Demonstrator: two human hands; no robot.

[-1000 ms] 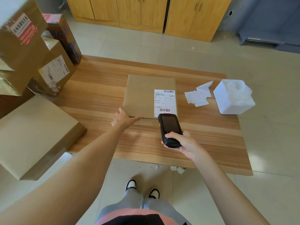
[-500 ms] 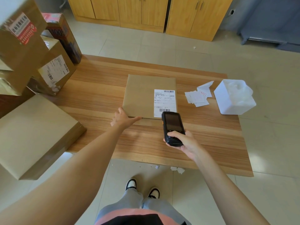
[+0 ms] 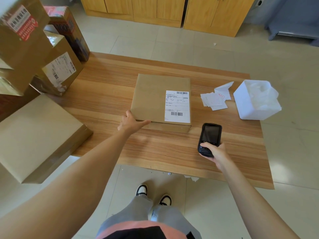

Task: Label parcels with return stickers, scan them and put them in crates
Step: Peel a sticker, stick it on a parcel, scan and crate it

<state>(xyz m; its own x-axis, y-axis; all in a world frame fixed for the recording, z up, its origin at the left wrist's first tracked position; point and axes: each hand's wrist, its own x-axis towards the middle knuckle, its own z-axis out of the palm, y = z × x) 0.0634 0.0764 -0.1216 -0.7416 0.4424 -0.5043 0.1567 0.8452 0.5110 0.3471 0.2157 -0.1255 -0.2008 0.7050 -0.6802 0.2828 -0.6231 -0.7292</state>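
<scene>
Over on the wooden table (image 3: 107, 94) our parcel (image 3: 151, 99) sits mid-surface with its sticker (image 3: 177, 106) on, left hand (image 3: 130, 121) flat against its near corner, and our right hand (image 3: 216, 151), wrapped round the scanner (image 3: 209, 138), has pulled back right, so we'd guess scanned, crate next.

I can't read the fine print on the white label (image 3: 177, 106) of the parcel (image 3: 155, 99) at the counter's centre; only the barcodes register. The left hand (image 3: 131, 121) lies at the parcel's 7 o'clock corner, its palm hidden from me. The right hand (image 3: 215, 150) covers the scanner's (image 3: 209, 139) lower end, and the dark screen shows nothing legible. At 9 to 11 o'clock the stacked boxes (image 3: 24, 42) are cut by the frame edge. The slips (image 3: 215, 100) at 2 o'clock are too small to read. The white tub's (image 3: 248, 104) contents are an indistinct blur.
</scene>
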